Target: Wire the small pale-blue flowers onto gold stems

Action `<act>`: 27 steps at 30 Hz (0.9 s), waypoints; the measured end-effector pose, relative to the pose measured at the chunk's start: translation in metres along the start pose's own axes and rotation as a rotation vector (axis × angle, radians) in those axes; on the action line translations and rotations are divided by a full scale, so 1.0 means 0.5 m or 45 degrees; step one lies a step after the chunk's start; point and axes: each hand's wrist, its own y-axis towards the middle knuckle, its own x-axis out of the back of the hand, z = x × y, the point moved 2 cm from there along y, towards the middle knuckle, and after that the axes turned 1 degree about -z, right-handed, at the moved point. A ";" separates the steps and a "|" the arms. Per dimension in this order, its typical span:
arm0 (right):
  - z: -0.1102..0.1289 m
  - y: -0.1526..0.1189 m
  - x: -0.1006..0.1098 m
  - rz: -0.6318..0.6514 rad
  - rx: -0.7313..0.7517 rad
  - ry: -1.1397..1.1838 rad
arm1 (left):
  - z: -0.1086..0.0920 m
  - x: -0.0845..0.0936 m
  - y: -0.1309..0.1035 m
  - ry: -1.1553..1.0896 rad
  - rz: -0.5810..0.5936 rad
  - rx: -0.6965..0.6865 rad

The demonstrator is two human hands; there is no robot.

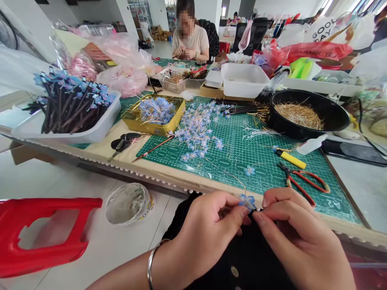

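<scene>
Between thumb and forefinger, my left hand point(208, 229) pinches a small blue flower point(247, 201) with a thin wire curling up behind it. Close beside it on the right, my right hand point(298, 229) has its thumb and forefinger pressed together at a tiny pale bit by the petals; what it holds is too small to make out. One loose blue flower point(249, 170) lies on the green cutting mat point(169, 155) just beyond my hands. Farther back is a pile of blue wired flowers point(198, 131). Red-handled pliers point(302, 179) rest to the right.
A yellow tin point(178, 114) holds more blue flowers. The white tray point(109, 121) at left carries dark stems with blue tops. Snips point(123, 141), a yellow lighter point(292, 159) and a black bowl point(329, 108) of golden wires surround the mat. A person point(192, 38) sits opposite.
</scene>
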 end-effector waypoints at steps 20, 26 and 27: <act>-0.005 0.009 -0.003 0.040 -0.036 0.003 | 0.010 -0.004 -0.016 0.889 -0.324 -0.879; -0.003 0.004 -0.001 0.048 -0.003 -0.029 | 0.009 -0.005 -0.019 0.951 -0.288 -0.928; -0.003 0.004 0.000 0.050 -0.005 -0.026 | 0.008 -0.006 -0.019 0.958 -0.287 -0.931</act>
